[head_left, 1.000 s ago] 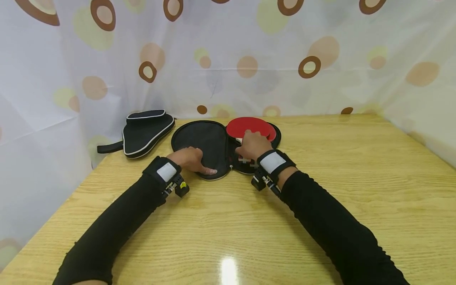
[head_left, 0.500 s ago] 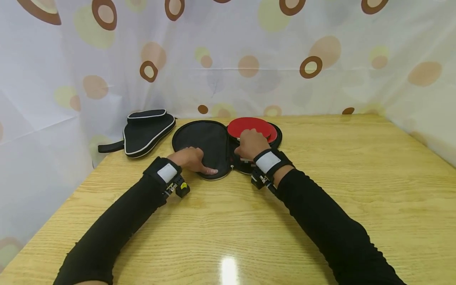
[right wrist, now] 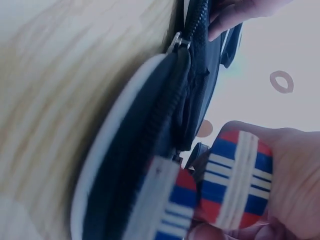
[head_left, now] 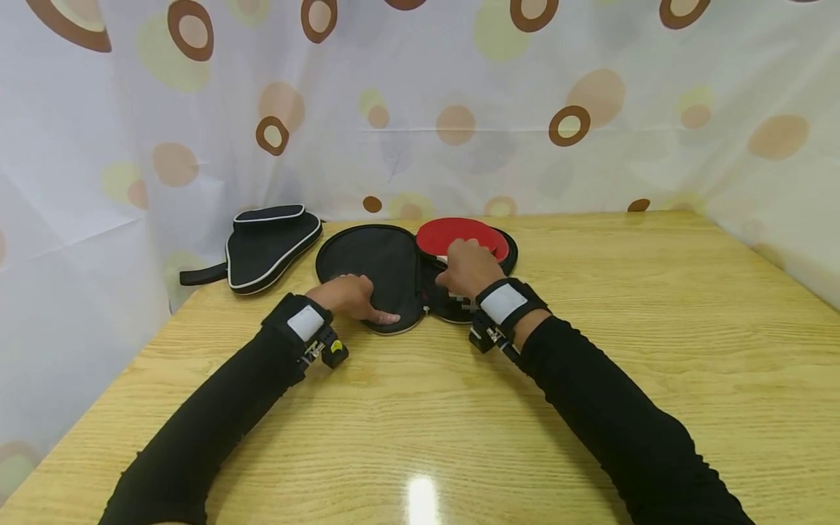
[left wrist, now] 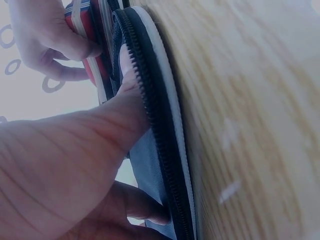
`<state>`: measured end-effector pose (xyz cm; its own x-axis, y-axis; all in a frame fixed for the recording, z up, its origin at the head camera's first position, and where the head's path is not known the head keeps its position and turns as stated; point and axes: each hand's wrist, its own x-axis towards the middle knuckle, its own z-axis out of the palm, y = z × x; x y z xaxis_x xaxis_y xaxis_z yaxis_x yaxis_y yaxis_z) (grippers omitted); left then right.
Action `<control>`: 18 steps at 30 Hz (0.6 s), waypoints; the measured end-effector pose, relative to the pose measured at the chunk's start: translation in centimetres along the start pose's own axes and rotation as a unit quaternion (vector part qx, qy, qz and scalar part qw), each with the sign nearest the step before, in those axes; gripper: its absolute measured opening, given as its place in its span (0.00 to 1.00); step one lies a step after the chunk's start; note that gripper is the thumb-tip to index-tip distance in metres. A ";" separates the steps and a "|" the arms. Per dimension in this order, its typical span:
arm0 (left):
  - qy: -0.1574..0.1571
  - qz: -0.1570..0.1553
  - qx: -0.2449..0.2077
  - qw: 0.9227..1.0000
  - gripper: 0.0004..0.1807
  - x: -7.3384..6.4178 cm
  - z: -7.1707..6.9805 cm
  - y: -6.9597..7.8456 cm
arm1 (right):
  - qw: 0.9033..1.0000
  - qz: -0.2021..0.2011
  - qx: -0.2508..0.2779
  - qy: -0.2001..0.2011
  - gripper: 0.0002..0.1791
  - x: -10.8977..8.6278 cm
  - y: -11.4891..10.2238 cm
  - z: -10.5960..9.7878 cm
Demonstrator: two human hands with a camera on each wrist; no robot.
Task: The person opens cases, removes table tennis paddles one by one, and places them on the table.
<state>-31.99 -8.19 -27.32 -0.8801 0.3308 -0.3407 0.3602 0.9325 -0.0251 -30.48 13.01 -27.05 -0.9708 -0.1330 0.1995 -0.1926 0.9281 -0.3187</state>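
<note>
A black zippered paddle case (head_left: 374, 248) lies spread open near the table's back. My left hand (head_left: 351, 297) rests on its left flap, the thumb straight along the lining near the front edge. My right hand (head_left: 467, 266) grips the handle of a red table tennis paddle (head_left: 453, 232) over the case's right half. A second red paddle (head_left: 504, 248) lies beneath, mostly covered by the first. In the right wrist view, the gripped handle's striped end (right wrist: 237, 180) sits beside the lower paddle's handle (right wrist: 165, 200). The fingers round the handle are partly hidden.
Another black case (head_left: 269, 251) with white piping and a wrist strap (head_left: 203, 274) lies at the back left of the wooden table (head_left: 367, 430). A patterned curtain (head_left: 407, 95) hangs behind the table. The zipper pull (right wrist: 178, 42) hangs at the case's fold.
My right wrist shifts slightly left, then back right, while still gripping the paddle. The left hand, the cases and both paddles stay essentially where they were.
</note>
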 end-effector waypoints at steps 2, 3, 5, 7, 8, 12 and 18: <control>0.001 -0.001 0.001 1.000 0.51 -0.2 0.0 0.1 | 1.000 -0.002 0.005 -0.002 0.15 0.0 0.3 -0.4; 0.002 -0.001 0.002 1.000 0.51 -0.2 0.0 0.1 | 1.000 -0.005 0.005 -0.003 0.16 0.0 0.6 -0.7; 0.003 -0.002 0.003 1.000 0.51 -0.2 0.0 0.1 | 1.000 -0.008 0.006 -0.001 0.17 0.0 1.1 -1.2; 0.002 -0.005 0.002 1.000 0.52 -0.2 0.0 0.1 | 1.000 -0.013 0.008 -0.001 0.18 -0.1 1.9 -1.9; 0.002 -0.006 0.002 1.000 0.52 -0.2 0.1 0.1 | 1.000 -0.014 0.010 -0.001 0.17 -0.2 2.3 -2.2; 0.001 -0.009 0.006 1.000 0.52 -0.1 0.1 0.2 | 1.000 -0.015 0.017 0.002 0.14 -0.5 4.4 -3.4; 0.003 -0.009 0.009 1.000 0.52 -0.2 0.0 0.2 | 1.000 -0.018 -0.004 0.006 0.13 -1.3 7.6 -5.0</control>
<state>-31.74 -8.05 -27.24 -0.8881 0.3150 -0.3348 0.3501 0.9355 -0.0485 -29.92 21.99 -25.13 -0.9615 -0.1628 0.2215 -0.2267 0.9254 -0.3038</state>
